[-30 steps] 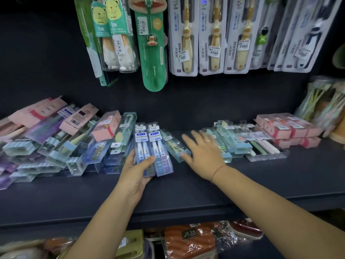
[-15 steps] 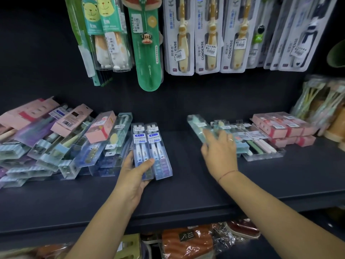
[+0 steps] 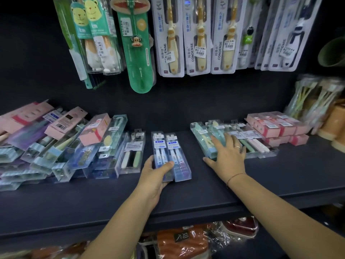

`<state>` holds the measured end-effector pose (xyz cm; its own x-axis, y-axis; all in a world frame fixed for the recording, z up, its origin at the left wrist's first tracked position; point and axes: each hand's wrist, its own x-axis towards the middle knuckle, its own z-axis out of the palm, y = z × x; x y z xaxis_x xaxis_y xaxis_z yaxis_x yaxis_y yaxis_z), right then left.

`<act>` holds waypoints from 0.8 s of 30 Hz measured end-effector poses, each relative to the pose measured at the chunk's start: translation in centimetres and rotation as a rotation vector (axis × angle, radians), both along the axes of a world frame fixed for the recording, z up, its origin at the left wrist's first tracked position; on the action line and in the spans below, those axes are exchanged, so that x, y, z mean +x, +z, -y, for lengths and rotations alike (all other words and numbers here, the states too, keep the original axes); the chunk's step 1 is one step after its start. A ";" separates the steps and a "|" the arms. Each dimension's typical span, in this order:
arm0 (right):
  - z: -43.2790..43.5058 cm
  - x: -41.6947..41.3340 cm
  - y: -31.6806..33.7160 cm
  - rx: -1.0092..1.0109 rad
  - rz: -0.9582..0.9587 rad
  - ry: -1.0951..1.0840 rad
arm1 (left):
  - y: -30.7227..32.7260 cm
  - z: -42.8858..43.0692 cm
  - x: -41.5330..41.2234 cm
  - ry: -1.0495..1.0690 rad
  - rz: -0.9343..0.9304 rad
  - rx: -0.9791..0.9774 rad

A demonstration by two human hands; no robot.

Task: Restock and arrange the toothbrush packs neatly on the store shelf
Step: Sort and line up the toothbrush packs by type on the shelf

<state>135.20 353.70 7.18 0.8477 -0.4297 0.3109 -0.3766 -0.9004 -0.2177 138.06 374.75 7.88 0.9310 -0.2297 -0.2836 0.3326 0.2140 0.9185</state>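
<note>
Here the left hand (image 3: 155, 174) grips the near end of the blue toothbrush packs (image 3: 168, 146) in the middle of the shelf (image 3: 186, 199) while the right hand (image 3: 226, 157) lies flat, fingers spread, on the teal pack (image 3: 203, 139), so gentle, square nudges should line both up.

Your dark shelf (image 3: 280, 174) carries a jumbled heap of clear and pink packs (image 3: 61, 144) on its left. Two blue packs (image 3: 169, 146) lie side by side at the middle. Overlapping teal packs (image 3: 202, 135) sit right of them, then stacked pink boxes (image 3: 270, 126).
</note>
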 end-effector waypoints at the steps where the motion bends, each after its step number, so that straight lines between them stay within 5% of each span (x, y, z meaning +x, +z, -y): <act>1: -0.1 0.4 0.1 0.001 0.005 -0.011 | 0.2 0.6 0.2 -0.009 -0.016 0.015; 6: 0.0 0.9 -0.1 0.002 0.034 -0.024 | 1.7 2.9 2.5 -0.047 -0.051 0.143; 10: 0.4 0.4 -0.3 0.015 0.057 -0.014 | 3.2 2.9 3.2 -0.085 0.033 0.446; 17: 0.5 -0.5 0.0 0.163 0.113 0.104 | 2.9 2.3 2.5 -0.145 0.495 1.517; 20: 1.5 -1.0 0.0 0.217 0.123 0.141 | 1.0 1.7 1.7 -0.350 0.872 1.469; 24: 2.1 -0.4 0.1 0.207 0.088 0.138 | -0.8 1.4 2.1 -0.510 0.947 1.354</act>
<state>134.78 351.58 7.29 0.8761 -0.3746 0.3036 -0.2251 -0.8746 -0.4294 140.16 373.35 7.13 0.7903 -0.6107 0.0497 -0.6025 -0.7598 0.2443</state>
